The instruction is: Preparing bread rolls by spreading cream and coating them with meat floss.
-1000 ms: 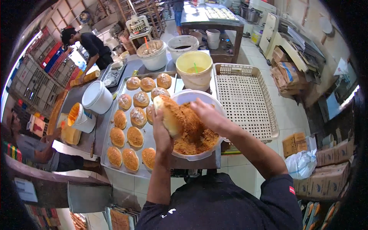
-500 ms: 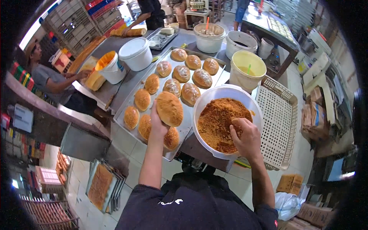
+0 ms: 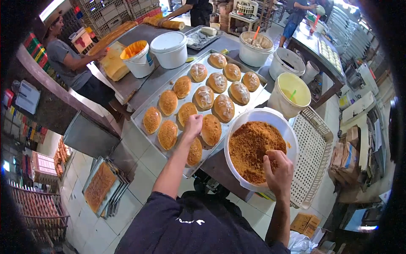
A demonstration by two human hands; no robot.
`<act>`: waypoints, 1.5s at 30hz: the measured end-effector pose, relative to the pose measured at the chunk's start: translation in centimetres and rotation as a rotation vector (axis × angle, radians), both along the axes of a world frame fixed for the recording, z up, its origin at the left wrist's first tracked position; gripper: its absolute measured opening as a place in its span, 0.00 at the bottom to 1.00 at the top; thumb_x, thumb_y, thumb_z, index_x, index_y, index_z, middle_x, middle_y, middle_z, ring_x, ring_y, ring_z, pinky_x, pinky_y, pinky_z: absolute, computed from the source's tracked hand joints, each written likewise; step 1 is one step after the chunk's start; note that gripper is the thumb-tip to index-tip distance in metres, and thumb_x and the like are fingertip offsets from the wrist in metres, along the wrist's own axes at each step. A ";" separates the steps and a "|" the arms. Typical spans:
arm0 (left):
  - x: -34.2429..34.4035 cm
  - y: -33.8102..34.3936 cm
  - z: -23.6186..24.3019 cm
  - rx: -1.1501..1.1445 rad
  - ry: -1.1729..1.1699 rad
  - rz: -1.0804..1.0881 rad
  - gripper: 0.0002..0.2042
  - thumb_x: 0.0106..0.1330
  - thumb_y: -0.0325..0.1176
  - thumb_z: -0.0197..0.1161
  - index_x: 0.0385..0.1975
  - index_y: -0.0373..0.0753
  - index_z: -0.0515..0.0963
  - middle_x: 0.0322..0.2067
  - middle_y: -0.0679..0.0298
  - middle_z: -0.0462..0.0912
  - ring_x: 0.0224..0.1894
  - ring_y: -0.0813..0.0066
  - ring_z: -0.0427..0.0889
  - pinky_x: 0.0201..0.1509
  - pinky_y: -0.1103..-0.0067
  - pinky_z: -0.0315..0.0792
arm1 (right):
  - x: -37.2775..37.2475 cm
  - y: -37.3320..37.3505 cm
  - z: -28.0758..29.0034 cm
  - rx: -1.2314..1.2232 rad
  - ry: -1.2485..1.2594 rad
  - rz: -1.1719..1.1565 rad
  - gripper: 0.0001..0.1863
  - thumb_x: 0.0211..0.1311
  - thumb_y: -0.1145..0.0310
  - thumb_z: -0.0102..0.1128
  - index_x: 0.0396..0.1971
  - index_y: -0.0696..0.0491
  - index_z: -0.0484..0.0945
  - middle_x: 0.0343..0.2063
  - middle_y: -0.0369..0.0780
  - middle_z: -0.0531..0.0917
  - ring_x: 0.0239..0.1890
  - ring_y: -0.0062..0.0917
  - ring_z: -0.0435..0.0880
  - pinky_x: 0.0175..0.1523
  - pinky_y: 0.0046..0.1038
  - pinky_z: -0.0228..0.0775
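My left hand (image 3: 193,125) hovers over a long metal tray (image 3: 139,122) of round buns, fingers loosely apart, just left of a crumb-coated bun (image 3: 210,129) lying on the tray. The near buns (image 3: 168,134) are covered in brown crumbs. The far ones (image 3: 224,107) are glazed with white smears on top. My right hand (image 3: 278,170) curls over the near rim of a big white bowl (image 3: 258,113) filled with brown crumbs (image 3: 251,148), to the right of the tray.
A yellow bucket (image 3: 292,93) and a white plastic crate (image 3: 314,156) stand to the right of the bowl. Behind the tray are white tubs (image 3: 169,50) and an orange-lined bucket (image 3: 137,57). A person (image 3: 63,59) works at the left; stacked trays (image 3: 101,186) lie on the floor.
My left hand has set the coated bun down on the tray and let go of it. My right hand has stayed at the bowl's near rim. The view has shifted slightly.
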State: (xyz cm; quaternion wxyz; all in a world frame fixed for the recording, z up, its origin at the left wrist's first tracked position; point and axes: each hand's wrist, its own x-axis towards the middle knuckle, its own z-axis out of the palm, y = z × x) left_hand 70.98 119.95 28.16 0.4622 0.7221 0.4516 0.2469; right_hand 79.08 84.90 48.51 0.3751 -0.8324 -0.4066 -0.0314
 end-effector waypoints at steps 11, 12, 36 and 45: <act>8.3 17.9 -1.2 -0.334 0.157 0.083 0.13 0.58 0.34 0.55 0.33 0.31 0.80 0.22 0.51 0.82 0.28 0.60 0.85 0.29 0.66 0.78 | 0.3 0.9 -0.1 -0.033 0.107 -0.094 0.05 0.60 0.74 0.61 0.33 0.59 0.79 0.31 0.45 0.83 0.32 0.36 0.85 0.39 0.33 0.75; 8.0 19.6 -2.6 -0.366 0.104 0.125 0.10 0.57 0.32 0.53 0.30 0.34 0.78 0.19 0.58 0.78 0.24 0.67 0.81 0.23 0.69 0.76 | 0.0 1.0 0.3 -0.041 0.146 -0.107 0.05 0.60 0.74 0.61 0.33 0.60 0.79 0.31 0.45 0.83 0.32 0.36 0.85 0.39 0.33 0.75; 0.5 4.8 10.9 -0.937 -0.954 0.087 0.24 0.73 0.50 0.41 0.59 0.40 0.70 0.57 0.58 0.75 0.59 0.60 0.75 0.65 0.60 0.68 | 5.0 7.0 -2.9 -0.447 -0.244 0.373 0.34 0.51 0.54 0.69 0.54 0.59 0.70 0.48 0.49 0.74 0.52 0.43 0.74 0.58 0.40 0.69; -7.6 -4.4 13.1 -1.048 -1.681 -0.376 0.29 0.72 0.49 0.46 0.69 0.41 0.59 0.69 0.44 0.54 0.71 0.43 0.53 0.68 0.43 0.56 | 4.3 6.6 -3.7 -0.773 0.062 0.679 0.35 0.51 0.56 0.66 0.57 0.61 0.70 0.42 0.53 0.78 0.47 0.47 0.79 0.53 0.43 0.71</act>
